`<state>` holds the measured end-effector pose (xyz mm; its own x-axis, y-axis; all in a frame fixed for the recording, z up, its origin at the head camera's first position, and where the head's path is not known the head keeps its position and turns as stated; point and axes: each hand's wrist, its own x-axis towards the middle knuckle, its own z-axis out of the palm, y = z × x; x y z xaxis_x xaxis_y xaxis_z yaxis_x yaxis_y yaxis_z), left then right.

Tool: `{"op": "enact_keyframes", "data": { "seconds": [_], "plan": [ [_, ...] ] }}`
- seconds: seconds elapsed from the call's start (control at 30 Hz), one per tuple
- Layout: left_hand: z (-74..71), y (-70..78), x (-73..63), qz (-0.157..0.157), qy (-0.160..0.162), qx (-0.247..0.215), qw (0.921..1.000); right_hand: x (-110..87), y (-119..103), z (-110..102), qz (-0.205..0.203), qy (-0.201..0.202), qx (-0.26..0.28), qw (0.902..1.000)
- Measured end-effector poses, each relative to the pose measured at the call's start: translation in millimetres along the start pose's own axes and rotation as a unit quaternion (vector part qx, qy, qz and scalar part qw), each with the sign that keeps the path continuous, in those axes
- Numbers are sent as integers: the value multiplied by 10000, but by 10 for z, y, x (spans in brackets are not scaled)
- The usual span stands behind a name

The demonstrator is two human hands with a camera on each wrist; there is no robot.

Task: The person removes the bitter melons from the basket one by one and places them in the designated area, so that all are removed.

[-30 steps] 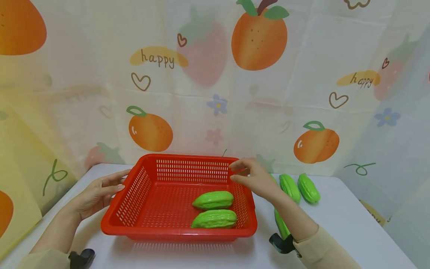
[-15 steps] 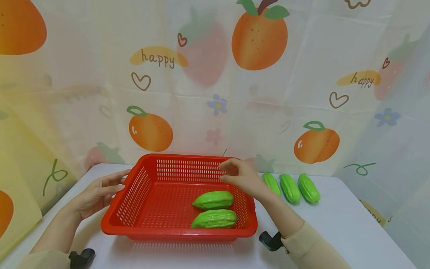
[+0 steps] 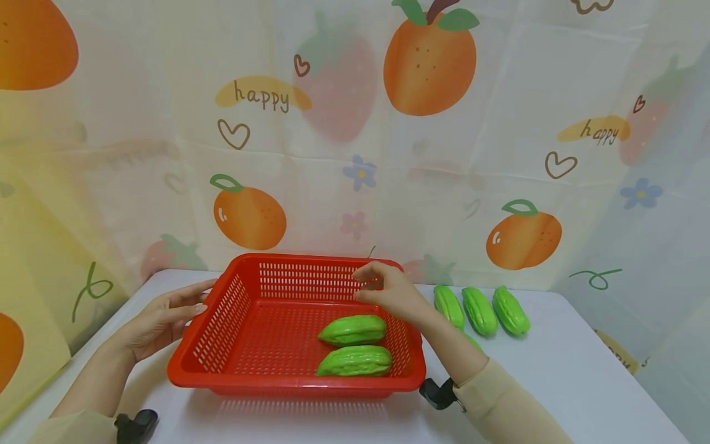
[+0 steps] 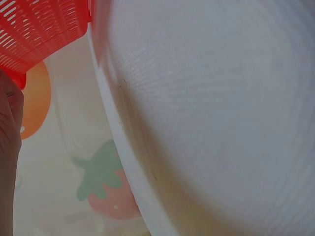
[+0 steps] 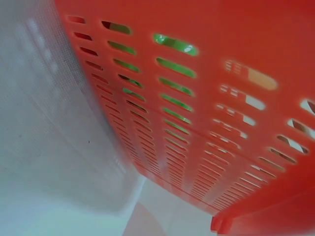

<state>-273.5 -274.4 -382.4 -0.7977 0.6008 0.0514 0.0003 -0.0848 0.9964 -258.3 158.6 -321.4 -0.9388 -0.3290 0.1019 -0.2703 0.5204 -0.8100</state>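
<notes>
A red plastic basket (image 3: 296, 382) with slotted walls stands on the white table. Two bright green, ridged bitter melons (image 3: 353, 330) lie inside it, toward the right. At the basket's left rim, my left hand (image 3: 161, 320) holds on with thumb and fingertips; in the left wrist view part of that hand (image 4: 7, 110) shows beside a basket corner. My right hand (image 3: 391, 291) is over the basket's right side, fingers bent and thumb apart, with nothing between them. The right wrist view shows the basket's outer wall (image 5: 197, 123) with green through its slots; the hand is out of sight there.
Right of the basket, several more bitter melons (image 3: 479, 311) lie on the table (image 3: 577, 370), one mostly hidden behind my right forearm. A fruit-printed cloth (image 3: 344, 203) hangs behind the table. Each wrist carries a black device (image 3: 135, 425).
My right hand has moved left, from the basket's right rim to further over its inside. The left hand, the basket and the bitter melons have stayed in place.
</notes>
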Motion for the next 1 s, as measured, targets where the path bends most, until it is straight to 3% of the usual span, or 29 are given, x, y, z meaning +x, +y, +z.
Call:
{"op": "enact_keyframes", "data": {
  "seconds": [0.7, 1.0],
  "plan": [
    [4, -18, 12, -51, 60, -77, 9999, 183, 129, 86, -64, -612, 22, 9981],
    [-19, -24, 13, -10, 34, -40, 10000, 245, 158, 186, -82, -653, 29, 9978]
  ]
}}
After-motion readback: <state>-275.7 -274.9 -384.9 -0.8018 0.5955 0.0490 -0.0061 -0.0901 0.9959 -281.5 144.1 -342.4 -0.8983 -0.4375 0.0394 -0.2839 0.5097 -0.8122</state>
